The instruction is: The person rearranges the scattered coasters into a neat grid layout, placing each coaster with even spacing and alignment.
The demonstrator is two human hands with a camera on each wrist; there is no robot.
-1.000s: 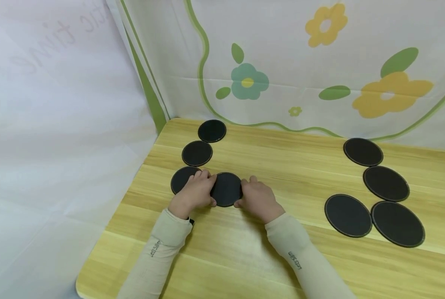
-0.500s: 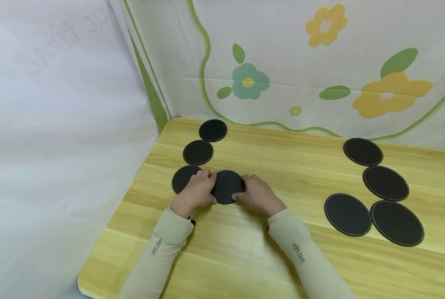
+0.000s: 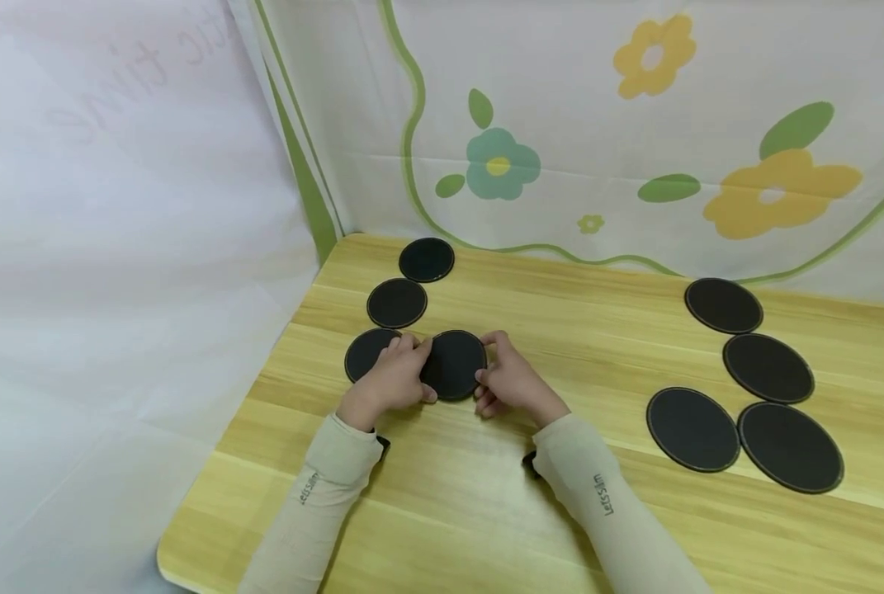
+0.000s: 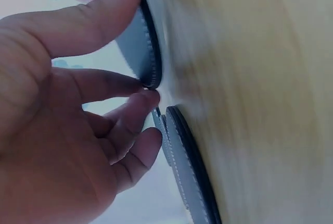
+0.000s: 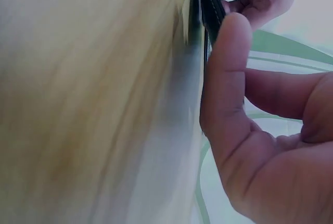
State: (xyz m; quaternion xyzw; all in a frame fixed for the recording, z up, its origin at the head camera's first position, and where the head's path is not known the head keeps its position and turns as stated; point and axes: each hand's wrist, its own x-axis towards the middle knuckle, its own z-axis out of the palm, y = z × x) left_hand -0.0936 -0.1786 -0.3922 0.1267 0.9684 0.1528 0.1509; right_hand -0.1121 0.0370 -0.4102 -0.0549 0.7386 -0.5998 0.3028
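Here, the left grip (image 3: 393, 377) pinches the black disc (image 3: 455, 365), just right of the half-covered disc (image 3: 363, 355); farther right, the right grip (image 3: 513, 384) curls at the black disc's edge — whether holding, unclear. Uneven release could skew the black disc — perhaps into the half-covered disc.

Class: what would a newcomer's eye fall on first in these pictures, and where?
Probably the black disc between the left hand and right hand at the wooden table. Next come three black discs at left and four discs at right. Behind, large orange flowers stand out on the white curtain.
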